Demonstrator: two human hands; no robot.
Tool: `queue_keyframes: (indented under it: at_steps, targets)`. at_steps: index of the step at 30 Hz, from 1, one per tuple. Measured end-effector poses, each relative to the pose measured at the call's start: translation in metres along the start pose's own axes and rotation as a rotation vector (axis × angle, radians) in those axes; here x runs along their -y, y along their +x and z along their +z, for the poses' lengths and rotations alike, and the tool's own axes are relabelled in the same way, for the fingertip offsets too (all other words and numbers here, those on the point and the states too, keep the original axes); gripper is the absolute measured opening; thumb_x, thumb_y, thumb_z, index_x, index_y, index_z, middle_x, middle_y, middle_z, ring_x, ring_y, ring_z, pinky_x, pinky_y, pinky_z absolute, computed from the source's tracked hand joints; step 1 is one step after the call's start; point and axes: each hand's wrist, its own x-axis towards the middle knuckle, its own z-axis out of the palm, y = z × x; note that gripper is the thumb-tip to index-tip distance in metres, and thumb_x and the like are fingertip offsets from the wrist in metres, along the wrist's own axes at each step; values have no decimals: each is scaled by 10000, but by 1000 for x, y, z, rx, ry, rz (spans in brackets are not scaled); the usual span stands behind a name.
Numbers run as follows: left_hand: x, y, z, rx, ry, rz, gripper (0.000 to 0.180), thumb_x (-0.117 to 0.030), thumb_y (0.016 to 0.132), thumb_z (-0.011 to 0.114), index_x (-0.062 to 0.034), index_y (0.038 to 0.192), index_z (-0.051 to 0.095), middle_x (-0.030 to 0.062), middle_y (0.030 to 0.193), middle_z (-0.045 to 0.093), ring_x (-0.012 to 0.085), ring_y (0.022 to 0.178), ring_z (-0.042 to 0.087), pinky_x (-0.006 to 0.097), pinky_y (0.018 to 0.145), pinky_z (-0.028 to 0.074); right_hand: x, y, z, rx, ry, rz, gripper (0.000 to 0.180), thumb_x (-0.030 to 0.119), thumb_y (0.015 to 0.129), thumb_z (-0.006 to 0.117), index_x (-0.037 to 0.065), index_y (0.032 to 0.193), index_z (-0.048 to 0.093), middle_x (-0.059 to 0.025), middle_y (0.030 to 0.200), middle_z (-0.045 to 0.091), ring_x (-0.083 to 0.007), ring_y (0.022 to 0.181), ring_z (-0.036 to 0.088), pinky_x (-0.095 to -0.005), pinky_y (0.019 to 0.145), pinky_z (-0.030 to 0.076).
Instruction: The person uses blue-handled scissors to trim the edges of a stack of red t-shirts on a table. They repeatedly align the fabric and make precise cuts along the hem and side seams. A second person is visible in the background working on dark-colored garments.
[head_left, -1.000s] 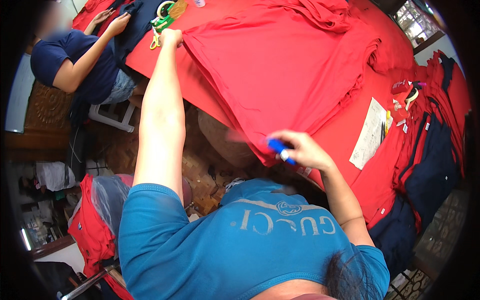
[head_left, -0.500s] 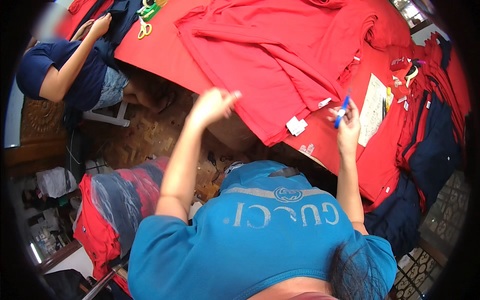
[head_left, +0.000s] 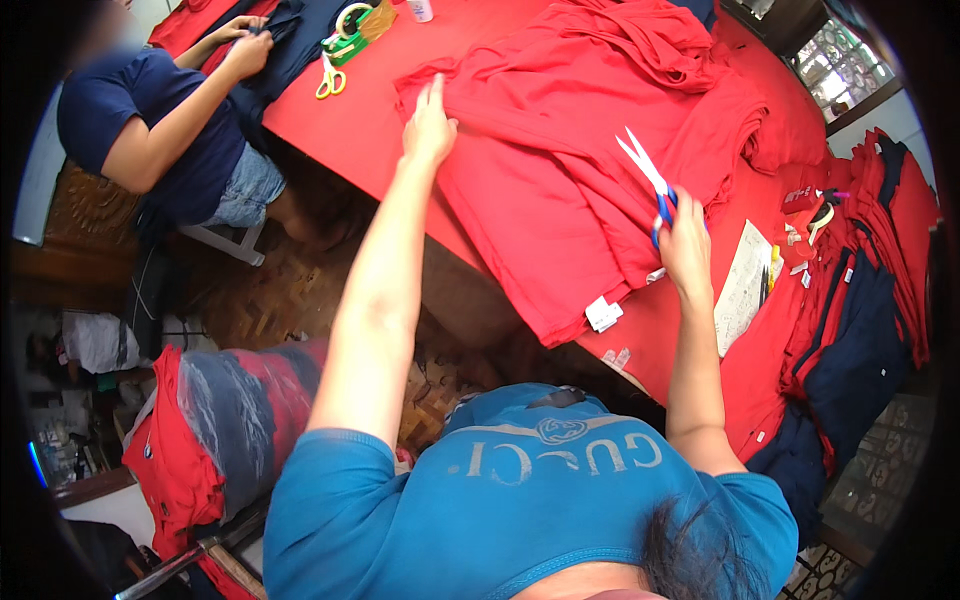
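A red garment (head_left: 545, 200) lies spread and partly folded over the red-covered table (head_left: 350, 130). My left hand (head_left: 430, 130) reaches onto its far left corner, fingers stretched out and pointing away from me; nothing shows in them. In my right hand (head_left: 686, 250) is a pair of blue-handled scissors (head_left: 650, 172). The blades stand a little apart and point away over the garment's right part. White labels (head_left: 603, 314) show at the garment's near corner, below and left of my right hand.
Yellow scissors (head_left: 331, 78) and a green tape dispenser (head_left: 345, 45) lie at the far left. There a co-worker (head_left: 150, 130) handles dark cloth. A marked paper sheet (head_left: 742, 285) and hanging red and navy garments (head_left: 850, 310) are on the right. A wrapped bundle (head_left: 235, 420) stands lower left.
My left hand has moved forward onto the garment's far left corner and its fingers have straightened. In my right hand, the scissors now point forward with their blades in view.
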Motion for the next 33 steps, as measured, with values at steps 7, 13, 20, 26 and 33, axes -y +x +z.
queue_keyframes:
  at_steps: [7, 13, 20, 26, 33]
  targets:
    - [5, 169, -52, -86, 58, 215, 202, -150, 800, 568, -52, 919, 698, 214, 910, 681, 353, 859, 675, 450, 767, 538, -24, -14, -42, 251, 814, 323, 514, -68, 762, 634, 26, 1252, 509, -5, 936, 513, -94, 827, 510, -232, 710, 450]
    - [-134, 119, -44, 395, 170, 240, 746, -352, 836, 653, -109, 1462, 326, 184, 1507, 327, 310, 1426, 256, 551, 1123, 222, -56, 6, -59, -165, -66, 238, 479, 7, 823, 607, 16, 1289, 494, -176, 1101, 595, -278, 1004, 617, -397, 870, 485]
    - [-78, -118, -74, 1233, -184, -227, 514, -476, 908, 558, 12, 837, 702, 168, 807, 707, 244, 762, 709, 372, 730, 559, 62, -76, 5, 516, 1349, 481, 461, 16, 878, 569, 2, 1329, 477, -104, 1115, 599, -147, 987, 602, -290, 858, 491]
    - [-108, -257, -58, 766, -1037, -813, 308, -303, 926, 642, -31, 786, 603, 36, 677, 629, 89, 610, 614, 218, 552, 486, 72, -143, 23, 524, 1044, 398, 494, -3, 883, 563, -10, 1361, 438, -113, 1111, 596, -192, 975, 638, -316, 853, 503]
    - [-132, -275, -60, 698, -937, -760, 290, -269, 900, 681, -12, 782, 616, 47, 712, 626, 88, 635, 619, 221, 560, 484, 46, -182, -9, 517, 1236, 610, 545, 19, 915, 537, -45, 1412, 326, -134, 1056, 540, -245, 952, 651, -340, 830, 548]
